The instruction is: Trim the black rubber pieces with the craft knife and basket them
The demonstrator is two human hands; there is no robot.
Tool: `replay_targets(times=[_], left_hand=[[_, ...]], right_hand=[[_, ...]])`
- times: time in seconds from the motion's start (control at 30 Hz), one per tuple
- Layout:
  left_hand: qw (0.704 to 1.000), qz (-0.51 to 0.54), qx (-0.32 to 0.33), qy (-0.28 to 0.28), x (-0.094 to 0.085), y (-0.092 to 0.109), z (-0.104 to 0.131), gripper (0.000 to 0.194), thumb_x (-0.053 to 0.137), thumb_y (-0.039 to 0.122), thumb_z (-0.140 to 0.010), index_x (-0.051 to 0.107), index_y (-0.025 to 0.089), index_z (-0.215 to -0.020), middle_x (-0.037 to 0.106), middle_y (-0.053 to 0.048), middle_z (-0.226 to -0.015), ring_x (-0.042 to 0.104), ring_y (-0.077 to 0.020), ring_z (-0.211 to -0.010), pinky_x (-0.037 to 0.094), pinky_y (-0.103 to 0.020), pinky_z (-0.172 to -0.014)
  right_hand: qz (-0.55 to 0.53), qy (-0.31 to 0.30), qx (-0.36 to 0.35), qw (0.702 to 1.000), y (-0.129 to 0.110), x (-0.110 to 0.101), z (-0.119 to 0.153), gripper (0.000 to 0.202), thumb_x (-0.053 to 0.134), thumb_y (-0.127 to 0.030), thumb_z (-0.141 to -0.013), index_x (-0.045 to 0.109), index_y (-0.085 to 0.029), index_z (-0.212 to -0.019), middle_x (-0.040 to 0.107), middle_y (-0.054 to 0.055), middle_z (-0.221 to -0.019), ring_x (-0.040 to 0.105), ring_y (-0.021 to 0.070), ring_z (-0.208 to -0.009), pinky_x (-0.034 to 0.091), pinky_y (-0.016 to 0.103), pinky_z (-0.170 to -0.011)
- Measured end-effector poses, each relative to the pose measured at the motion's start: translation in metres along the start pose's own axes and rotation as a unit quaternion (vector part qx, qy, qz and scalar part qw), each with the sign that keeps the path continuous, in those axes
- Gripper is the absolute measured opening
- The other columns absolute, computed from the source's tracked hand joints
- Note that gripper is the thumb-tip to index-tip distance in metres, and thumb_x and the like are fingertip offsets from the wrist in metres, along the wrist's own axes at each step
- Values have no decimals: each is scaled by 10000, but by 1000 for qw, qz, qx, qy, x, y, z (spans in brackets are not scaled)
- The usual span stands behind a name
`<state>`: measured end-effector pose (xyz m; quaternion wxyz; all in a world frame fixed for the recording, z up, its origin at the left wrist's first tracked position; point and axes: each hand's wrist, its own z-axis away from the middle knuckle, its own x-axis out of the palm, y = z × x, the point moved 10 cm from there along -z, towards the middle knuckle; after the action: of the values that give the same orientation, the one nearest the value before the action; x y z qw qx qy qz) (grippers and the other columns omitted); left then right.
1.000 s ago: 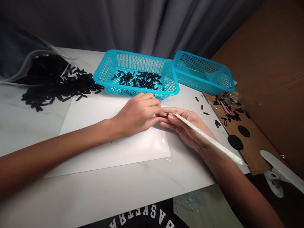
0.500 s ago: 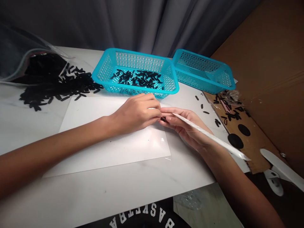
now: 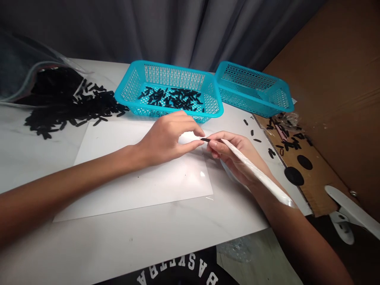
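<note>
My right hand (image 3: pixel 230 152) pinches a small black strip (image 3: pixel 205 139) between thumb and forefinger. The same hand also holds a long white tapered stick (image 3: pixel 258 172), which slants back across the palm over the wrist. Reaching in from the left, my left hand (image 3: pixel 172 138) has its thumb and forefinger tips at the strip's other end, in a loose pinch. Both hands are raised above a white sheet (image 3: pixel 118 198). Just beyond them, a turquoise basket (image 3: pixel 221 107) has many similar black strips (image 3: pixel 178 99) spread over its bottom.
Black strips (image 3: pixel 74 105) spill from a clear bag (image 3: pixel 18 79) at the left. A second turquoise basket (image 3: pixel 289 97) stands at the back right. Brown cardboard (image 3: pixel 319 190) at the right bears scattered strips and two black discs (image 3: pixel 293 176). A grey curtain (image 3: pixel 166 31) hangs behind.
My left fingers have opened out from a tighter grouping, and the black strip now shows between both hands. The white stick's rear end has swung down and left over my right wrist.
</note>
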<state>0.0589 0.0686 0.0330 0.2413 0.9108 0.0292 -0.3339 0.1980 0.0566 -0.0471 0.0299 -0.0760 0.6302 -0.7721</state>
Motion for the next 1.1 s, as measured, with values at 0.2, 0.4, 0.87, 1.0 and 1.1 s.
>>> replay_targets(times=[0.2, 0.4, 0.87, 1.0, 1.1], left_hand=[[999, 7, -10, 31, -7, 0, -1, 33, 734, 204, -894, 739, 173, -883, 783, -27, -893, 701, -158, -823, 519, -290, -749], [999, 17, 0, 43, -10, 4, -1, 47, 742, 235, -896, 738, 199, -867, 781, -22, -880, 685, -158, -789, 521, -308, -724], [997, 37, -43, 46, -9, -2, -1, 118, 701, 287, -932, 752, 225, -846, 792, -15, -884, 693, -158, -799, 496, -291, -678], [997, 46, -35, 47, -8, -1, -1, 120, 692, 247, -936, 753, 187, -851, 792, -25, -872, 685, -143, -793, 485, -275, -654], [996, 55, -46, 44, -7, -3, 0, 128, 693, 259, -936, 755, 178, -858, 789, -32, -861, 679, -145, -799, 483, -263, -633]], right_hand=[[17, 13, -24, 999, -6, -2, 3, 190, 820, -383, -815, 768, -201, -828, 453, -45, -588, 316, 87, -573, 183, 276, -545], [45, 41, -52, 997, -11, -7, 4, 218, 807, -410, -824, 754, -199, -808, 397, -54, -580, 272, 98, -575, 143, 303, -562], [34, 36, -59, 997, -15, -4, 6, 234, 760, -407, -868, 763, -184, -797, 309, -61, -555, 233, 101, -555, 130, 319, -567], [37, 32, -58, 997, -17, 0, 5, 246, 743, -407, -875, 765, -179, -786, 325, -58, -543, 248, 99, -542, 138, 319, -565], [34, 35, -55, 997, -16, 0, 5, 259, 755, -423, -856, 758, -180, -766, 333, -57, -530, 254, 101, -535, 140, 319, -562]])
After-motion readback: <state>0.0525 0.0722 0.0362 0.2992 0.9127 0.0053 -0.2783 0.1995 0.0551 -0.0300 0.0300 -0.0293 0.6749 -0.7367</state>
